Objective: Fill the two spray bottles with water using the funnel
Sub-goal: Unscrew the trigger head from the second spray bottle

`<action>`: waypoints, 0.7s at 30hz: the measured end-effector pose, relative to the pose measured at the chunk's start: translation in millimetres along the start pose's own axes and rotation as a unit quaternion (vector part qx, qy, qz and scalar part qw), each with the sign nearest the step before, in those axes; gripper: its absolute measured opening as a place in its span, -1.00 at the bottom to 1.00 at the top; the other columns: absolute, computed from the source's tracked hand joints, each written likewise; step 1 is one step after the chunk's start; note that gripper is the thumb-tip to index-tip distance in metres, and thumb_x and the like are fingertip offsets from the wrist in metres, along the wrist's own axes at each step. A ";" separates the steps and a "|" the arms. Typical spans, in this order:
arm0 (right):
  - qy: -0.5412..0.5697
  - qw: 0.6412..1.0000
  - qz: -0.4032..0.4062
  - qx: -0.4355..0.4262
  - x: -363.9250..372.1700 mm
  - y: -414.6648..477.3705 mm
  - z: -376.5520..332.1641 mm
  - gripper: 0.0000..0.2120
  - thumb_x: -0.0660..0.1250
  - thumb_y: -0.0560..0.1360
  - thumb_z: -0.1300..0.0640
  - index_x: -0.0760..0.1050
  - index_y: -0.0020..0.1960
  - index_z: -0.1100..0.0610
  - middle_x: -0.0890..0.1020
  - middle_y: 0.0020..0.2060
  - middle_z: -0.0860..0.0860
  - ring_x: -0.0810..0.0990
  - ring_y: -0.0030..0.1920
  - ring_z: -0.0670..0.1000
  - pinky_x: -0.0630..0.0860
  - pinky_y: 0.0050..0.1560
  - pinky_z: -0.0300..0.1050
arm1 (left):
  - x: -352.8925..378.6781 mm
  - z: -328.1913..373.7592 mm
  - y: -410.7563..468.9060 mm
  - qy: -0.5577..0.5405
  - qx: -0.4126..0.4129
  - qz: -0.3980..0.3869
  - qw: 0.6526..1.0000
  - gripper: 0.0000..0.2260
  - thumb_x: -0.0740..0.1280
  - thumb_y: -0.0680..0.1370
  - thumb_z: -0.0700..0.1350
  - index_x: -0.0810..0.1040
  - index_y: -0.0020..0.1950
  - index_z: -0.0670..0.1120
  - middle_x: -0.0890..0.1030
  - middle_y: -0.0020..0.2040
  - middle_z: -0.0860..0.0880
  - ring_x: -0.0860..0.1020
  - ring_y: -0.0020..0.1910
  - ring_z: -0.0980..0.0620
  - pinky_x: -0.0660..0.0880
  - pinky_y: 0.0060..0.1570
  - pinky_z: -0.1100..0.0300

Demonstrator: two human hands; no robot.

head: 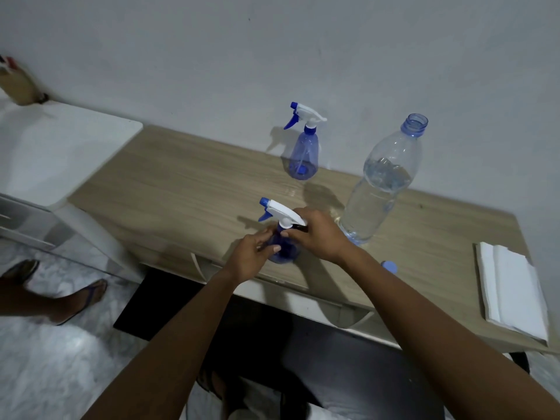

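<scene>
A blue spray bottle with a white trigger head stands near the table's front edge. My left hand grips its body from the left. My right hand is closed around its neck and the rear of the trigger head. A second blue spray bottle stands apart by the wall with its head on. To the right stands a large clear water bottle, uncapped and roughly two thirds full. Its blue cap lies on the table beside my right forearm. No funnel is visible.
The wooden table stands against a grey wall. A folded white cloth lies at its right end. A white plastic chair stands to the left. Another person's feet in sandals rest on the floor at lower left.
</scene>
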State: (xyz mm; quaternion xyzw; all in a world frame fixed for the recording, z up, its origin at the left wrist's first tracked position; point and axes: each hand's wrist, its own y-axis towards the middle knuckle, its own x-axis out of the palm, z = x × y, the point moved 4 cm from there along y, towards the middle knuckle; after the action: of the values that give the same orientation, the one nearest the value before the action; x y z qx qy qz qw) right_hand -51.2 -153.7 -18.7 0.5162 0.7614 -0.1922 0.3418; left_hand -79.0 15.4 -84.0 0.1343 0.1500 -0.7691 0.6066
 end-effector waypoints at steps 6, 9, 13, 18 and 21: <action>0.029 0.999 -0.034 0.009 -5.3 -1.4 1.7 -0.69 0.51 0.46 0.12 0.62 0.19 -0.04 0.71 -0.01 -0.09 0.65 -0.02 -0.07 0.53 -0.01 -0.18 | 0.6 1.0 -0.7 -0.002 -0.006 -0.010 1.000 -0.61 0.35 0.59 -0.31 0.49 0.43 -0.18 0.60 0.28 -0.01 0.57 0.17 0.24 0.38 0.07 0.57; 0.026 0.999 0.008 0.038 -2.7 0.9 -1.3 -0.68 0.57 0.40 -0.02 0.60 0.10 -0.04 0.68 -0.13 -0.12 0.62 -0.12 -0.13 0.49 -0.15 -0.27 | -1.1 -1.2 -0.2 0.001 -0.015 -0.015 1.000 -0.61 0.36 0.59 -0.28 0.49 0.43 -0.16 0.63 0.27 -0.03 0.59 0.20 0.21 0.42 0.13 0.50; 0.016 1.000 0.011 0.016 -0.6 2.8 -1.7 -0.78 0.56 0.43 0.06 0.60 -0.02 0.10 0.66 -0.18 0.00 0.60 -0.15 0.01 0.49 -0.16 -0.11 | -1.7 2.4 -0.2 0.007 -0.009 -0.015 1.000 -0.61 0.36 0.59 -0.28 0.50 0.42 -0.15 0.61 0.30 -0.01 0.57 0.26 0.11 0.40 0.13 0.51; 0.026 0.999 -0.026 0.017 -6.7 0.9 -0.2 -0.84 0.49 0.50 0.14 0.67 0.07 0.11 0.67 -0.07 0.05 0.63 -0.08 0.03 0.53 -0.02 0.01 | -0.3 1.7 1.8 0.012 0.000 -0.019 1.000 -0.64 0.36 0.59 -0.28 0.53 0.39 -0.16 0.63 0.26 -0.02 0.58 0.12 0.32 0.38 0.09 0.55; 0.040 0.998 -0.055 0.013 -10.3 2.0 -2.0 -0.83 0.45 0.53 0.18 0.66 0.11 0.07 0.69 -0.06 -0.05 0.64 -0.09 -0.09 0.54 -0.05 -0.12 | 0.1 0.0 3.7 0.012 -0.005 -0.022 1.000 -0.62 0.37 0.59 -0.27 0.51 0.41 -0.15 0.65 0.21 0.00 0.55 0.03 0.48 0.39 0.04 0.57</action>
State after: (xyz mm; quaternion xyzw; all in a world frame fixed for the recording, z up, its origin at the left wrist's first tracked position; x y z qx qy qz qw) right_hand -47.6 -158.3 -9.8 0.4855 0.7989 -0.1999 0.2933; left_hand -75.4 14.6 -84.3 0.1370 0.1640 -0.7799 0.5884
